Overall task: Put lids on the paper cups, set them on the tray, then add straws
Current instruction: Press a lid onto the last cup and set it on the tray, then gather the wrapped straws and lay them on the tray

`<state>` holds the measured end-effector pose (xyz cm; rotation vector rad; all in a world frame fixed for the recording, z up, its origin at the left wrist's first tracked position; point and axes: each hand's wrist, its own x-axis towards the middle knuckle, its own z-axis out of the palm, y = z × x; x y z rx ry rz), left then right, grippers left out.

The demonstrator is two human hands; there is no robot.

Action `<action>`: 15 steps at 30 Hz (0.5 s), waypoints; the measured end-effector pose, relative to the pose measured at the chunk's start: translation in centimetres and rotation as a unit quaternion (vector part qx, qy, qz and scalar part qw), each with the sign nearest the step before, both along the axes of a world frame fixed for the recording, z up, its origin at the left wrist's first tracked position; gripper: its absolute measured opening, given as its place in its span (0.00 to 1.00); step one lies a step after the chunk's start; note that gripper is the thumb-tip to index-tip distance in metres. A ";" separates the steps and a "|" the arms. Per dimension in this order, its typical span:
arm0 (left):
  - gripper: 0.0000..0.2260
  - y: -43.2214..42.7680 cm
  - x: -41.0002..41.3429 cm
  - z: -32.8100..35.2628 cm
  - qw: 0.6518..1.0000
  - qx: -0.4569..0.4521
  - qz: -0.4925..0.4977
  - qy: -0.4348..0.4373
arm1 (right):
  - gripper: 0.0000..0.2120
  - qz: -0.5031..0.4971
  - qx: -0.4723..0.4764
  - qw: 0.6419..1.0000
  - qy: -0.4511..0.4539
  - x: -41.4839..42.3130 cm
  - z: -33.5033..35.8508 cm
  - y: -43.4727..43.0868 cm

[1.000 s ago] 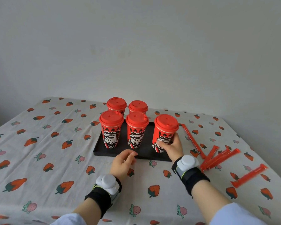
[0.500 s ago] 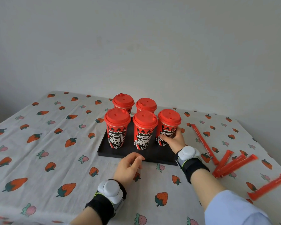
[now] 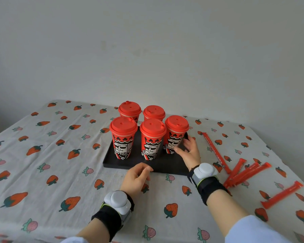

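Note:
Several paper cups with red lids stand on the black tray (image 3: 111, 161), two at the back and three in front. My right hand (image 3: 189, 153) is cupped around the lower right side of the right front cup (image 3: 175, 135), thumb and fingertips touching it. My left hand (image 3: 136, 178) rests on the cloth at the tray's front edge, fingers loosely curled and holding nothing. Several red wrapped straws lie to the right: a long straw (image 3: 216, 153), a cluster of straws (image 3: 244, 172) and a single straw (image 3: 282, 194).
The table carries a white cloth printed with strawberries (image 3: 47, 155). A plain wall stands close behind the table. The table's right edge runs just past the straws. Both wrists wear black bands with white devices.
My right hand has slid the right front cup back from the tray's front edge into line with the other two. My left hand has stayed by the tray's front edge.

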<state>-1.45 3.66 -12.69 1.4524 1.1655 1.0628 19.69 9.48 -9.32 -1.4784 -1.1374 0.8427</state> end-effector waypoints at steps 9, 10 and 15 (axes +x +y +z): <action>0.11 -0.5 0.1 0.9 0.994 -0.042 0.019 -0.104 | 0.25 -0.115 -0.023 0.990 -0.078 5.9 0.5 -9.7; 0.11 -0.4 0.1 1.2 0.992 -0.047 0.024 -0.116 | 0.24 -0.134 -0.032 0.986 -0.094 7.1 0.6 -10.6; 0.10 -0.4 1.2 2.7 0.992 -0.048 0.016 -0.118 | 0.28 -0.286 -0.137 0.922 -0.222 15.0 0.7 -14.1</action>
